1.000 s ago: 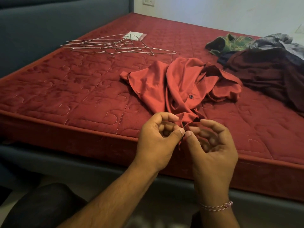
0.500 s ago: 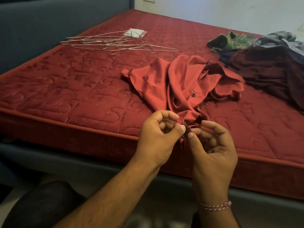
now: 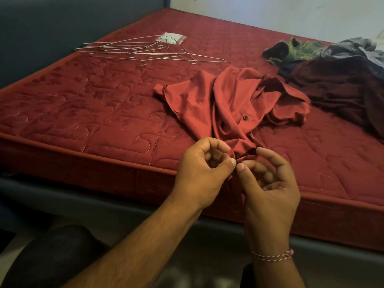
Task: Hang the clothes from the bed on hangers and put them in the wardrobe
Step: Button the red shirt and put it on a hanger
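A crumpled red shirt [image 3: 226,104] with a dark button lies on the red mattress [image 3: 83,113], its near end pulled to the front edge. My left hand [image 3: 203,173] and my right hand [image 3: 268,183] meet there, thumb tips almost touching, each pinching the shirt's edge around a button. Several wire hangers [image 3: 145,51] lie in a loose heap at the far left of the bed. At the far right a pile holds a dark maroon garment [image 3: 342,90], a green patterned one [image 3: 295,50] and a grey one [image 3: 357,48].
A small clear plastic packet [image 3: 171,37] lies by the hangers. A grey padded headboard [image 3: 52,32] runs along the left, a pale wall [image 3: 291,13] behind the bed. The grey bed frame [image 3: 104,202] lies below the mattress edge; my dark-clad knee [image 3: 58,256] is at lower left.
Both hands stay at the shirt's near edge, and the right fingers have spread a little. The view has shifted slightly; the shirt has barely moved.
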A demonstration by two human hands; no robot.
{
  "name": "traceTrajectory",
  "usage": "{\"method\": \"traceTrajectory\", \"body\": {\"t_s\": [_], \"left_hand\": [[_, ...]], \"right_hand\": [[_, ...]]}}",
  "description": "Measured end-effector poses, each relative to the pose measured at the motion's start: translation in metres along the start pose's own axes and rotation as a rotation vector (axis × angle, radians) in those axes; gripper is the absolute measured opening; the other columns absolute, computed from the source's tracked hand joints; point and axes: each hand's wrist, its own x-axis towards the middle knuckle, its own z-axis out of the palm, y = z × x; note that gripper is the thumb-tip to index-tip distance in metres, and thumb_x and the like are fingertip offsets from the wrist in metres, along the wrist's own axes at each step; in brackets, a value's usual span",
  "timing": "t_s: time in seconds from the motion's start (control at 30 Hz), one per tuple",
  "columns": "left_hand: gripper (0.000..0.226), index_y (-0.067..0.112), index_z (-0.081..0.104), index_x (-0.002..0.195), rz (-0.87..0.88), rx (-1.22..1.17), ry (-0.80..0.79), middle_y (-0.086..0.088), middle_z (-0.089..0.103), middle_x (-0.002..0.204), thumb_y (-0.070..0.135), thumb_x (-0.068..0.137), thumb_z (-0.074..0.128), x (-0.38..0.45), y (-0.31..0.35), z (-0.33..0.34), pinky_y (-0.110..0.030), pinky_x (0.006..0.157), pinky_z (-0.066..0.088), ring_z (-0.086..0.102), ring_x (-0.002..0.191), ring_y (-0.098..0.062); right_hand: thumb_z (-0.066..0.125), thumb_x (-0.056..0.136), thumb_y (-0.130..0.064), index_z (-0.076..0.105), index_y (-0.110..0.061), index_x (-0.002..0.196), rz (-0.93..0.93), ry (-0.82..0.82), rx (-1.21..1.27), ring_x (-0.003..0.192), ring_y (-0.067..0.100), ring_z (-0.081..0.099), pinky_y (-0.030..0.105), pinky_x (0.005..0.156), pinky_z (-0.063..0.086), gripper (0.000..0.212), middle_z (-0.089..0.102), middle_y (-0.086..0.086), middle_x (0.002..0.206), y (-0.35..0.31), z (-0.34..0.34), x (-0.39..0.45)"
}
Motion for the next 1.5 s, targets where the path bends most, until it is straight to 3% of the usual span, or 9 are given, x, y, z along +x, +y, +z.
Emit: {"method": "traceTrajectory", "body": {"t_s": [0.27,0.43,0.63,0.77,0.9,0.97,1.13,1.33,1.5], "left_hand": [[0.025,0.021,0.066,0.091,0.031,0.033,0.038,-0.002,0.067,0.079,-0.002,0.087,0.076,0.000,-0.004,0.001,-0.025,0.067,0.055,0.062,0.070,-0.010],[0.025,0.017,0.065,0.093,0.054,0.003,0.019,-0.003,0.067,0.080,-0.006,0.088,0.074,0.000,-0.002,0.001,-0.025,0.070,0.056,0.062,0.072,-0.011],[0.023,0.014,0.065,0.094,0.053,0.009,-0.020,-0.003,0.068,0.080,-0.007,0.088,0.073,0.001,0.000,-0.002,-0.023,0.068,0.056,0.063,0.071,-0.009],[0.021,0.014,0.066,0.093,0.037,0.058,-0.079,0.000,0.068,0.078,-0.006,0.090,0.072,0.004,0.001,-0.004,-0.026,0.067,0.055,0.064,0.070,-0.009],[0.026,0.020,0.066,0.089,0.003,0.116,-0.113,0.010,0.064,0.071,-0.006,0.092,0.069,0.006,-0.002,-0.006,-0.024,0.065,0.051,0.061,0.067,-0.005],[0.028,0.022,0.065,0.088,-0.012,0.127,-0.116,0.008,0.063,0.072,-0.006,0.093,0.068,0.007,-0.002,-0.006,-0.024,0.065,0.050,0.060,0.067,-0.005],[0.028,0.021,0.065,0.087,-0.044,0.076,-0.070,-0.004,0.064,0.077,-0.006,0.093,0.066,0.008,-0.004,-0.005,-0.038,0.073,0.049,0.058,0.074,-0.018],[0.016,0.011,0.066,0.097,-0.046,0.016,-0.035,0.003,0.066,0.073,-0.001,0.091,0.073,0.002,0.000,-0.001,-0.021,0.063,0.052,0.063,0.067,-0.005],[0.025,0.018,0.064,0.091,-0.056,0.013,-0.003,0.003,0.064,0.071,-0.007,0.092,0.068,0.005,-0.004,-0.002,-0.032,0.068,0.050,0.059,0.069,-0.014]], "right_hand": [[0.075,0.083,0.013,0.064,-0.008,0.119,-0.106,-0.020,-0.050,0.087,0.018,0.072,0.025,0.084,0.058,0.043,0.074,0.007,0.089,0.004,0.000,-0.001],[0.075,0.084,0.009,0.064,-0.014,0.120,-0.051,-0.016,-0.008,0.087,0.019,0.073,0.028,0.083,0.059,0.044,0.075,0.008,0.089,0.004,0.000,0.002],[0.054,0.097,0.012,0.061,-0.015,0.125,0.095,-0.049,0.126,0.075,0.012,0.069,0.020,0.063,0.054,0.039,0.075,0.011,0.089,0.001,-0.008,0.010],[0.068,0.090,0.010,0.063,-0.019,0.125,-0.062,-0.200,-0.100,0.089,0.016,0.070,0.025,0.078,0.057,0.046,0.074,0.006,0.096,0.002,-0.014,0.014],[0.078,0.083,0.008,0.066,-0.022,0.122,-0.151,-0.264,-0.215,0.089,0.013,0.070,0.022,0.079,0.054,0.051,0.072,0.002,0.097,0.006,-0.015,0.016],[0.077,0.082,0.012,0.064,-0.017,0.126,-0.156,-0.286,-0.205,0.086,0.012,0.069,0.020,0.079,0.054,0.054,0.072,0.003,0.096,0.007,-0.016,0.016],[0.073,0.084,0.015,0.061,-0.009,0.130,-0.169,-0.350,-0.217,0.081,0.010,0.063,0.020,0.080,0.054,0.053,0.068,0.007,0.098,0.016,-0.014,0.018],[0.074,0.087,0.007,0.063,-0.013,0.129,-0.225,-0.316,-0.302,0.087,0.019,0.067,0.031,0.083,0.056,0.048,0.068,0.001,0.101,0.021,-0.014,0.017],[0.070,0.088,0.013,0.062,-0.016,0.126,-0.132,-0.325,-0.162,0.093,0.017,0.066,0.033,0.086,0.056,0.048,0.069,0.008,0.101,0.018,-0.014,0.017]]}}
